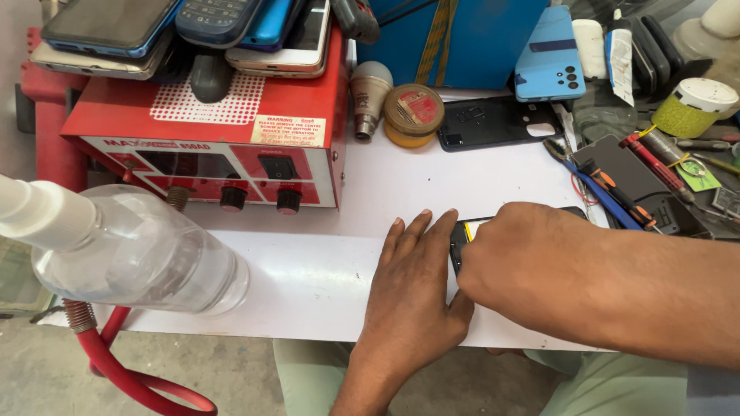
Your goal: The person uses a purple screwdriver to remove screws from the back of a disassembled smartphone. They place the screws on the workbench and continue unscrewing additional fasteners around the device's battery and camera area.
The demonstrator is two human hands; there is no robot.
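Two hands work on one opened phone [462, 231] at the near edge of the white bench [308, 270]. From the left: a clear spray bottle [131, 250] lies in the foreground, with a red station [208, 146] behind it carrying a stack of phones [193, 31]. A bulb [368, 92] and a round tin [414, 114] stand just right of the station.

The left hand [412, 289] lies flat, fingers extended and together, palm on the bench, fingertips touching the phone's left edge; it grasps nothing and appears to brace the phone. The right hand [516, 258] covers most of the phone, fingers curled down onto it; whether they pinch a part or tool cannot be told.

Judged step: work inside the phone body under steadying pressure. The next move would call for the left hand holding firm while the right fingertips act precisely.

Farther right: a black back cover [493, 123], a blue phone [549, 62] and screwdrivers [617, 185].
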